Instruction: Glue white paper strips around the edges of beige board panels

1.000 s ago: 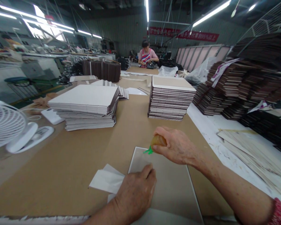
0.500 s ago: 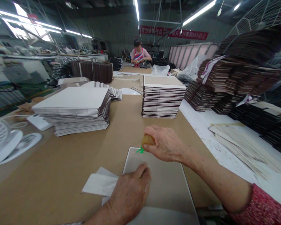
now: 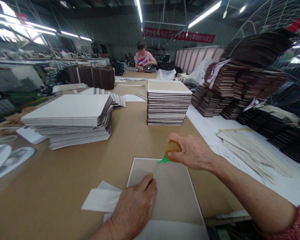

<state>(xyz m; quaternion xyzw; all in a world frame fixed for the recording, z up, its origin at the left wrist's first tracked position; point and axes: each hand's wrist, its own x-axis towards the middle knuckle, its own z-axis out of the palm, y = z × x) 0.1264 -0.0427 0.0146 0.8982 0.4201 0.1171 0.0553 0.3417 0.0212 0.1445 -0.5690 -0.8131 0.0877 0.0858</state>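
Observation:
A beige panel [image 3: 175, 190] with a white border lies on the brown table in front of me. My right hand [image 3: 190, 151] is wrapped round a yellowish bottle [image 3: 173, 148], whose green nozzle [image 3: 163, 160] points down and left at the panel's far edge. Over the panel's left side rests my left hand [image 3: 135, 203], fingers pressed together and curled; whatever is under them is hidden. White paper pieces [image 3: 101, 199] stick out to the left of that hand.
A stack of bordered panels [image 3: 168, 106] stands beyond the panel; a pile of white boards [image 3: 70, 116] is at left. Dark bundles [image 3: 230, 86] and pale strips [image 3: 250, 151] lie on the right. A person [image 3: 143, 60] works at the far end.
The bottle in my right hand has moved rightward along the panel's far edge. My left hand stays on the panel. The view has shifted slightly to the right.

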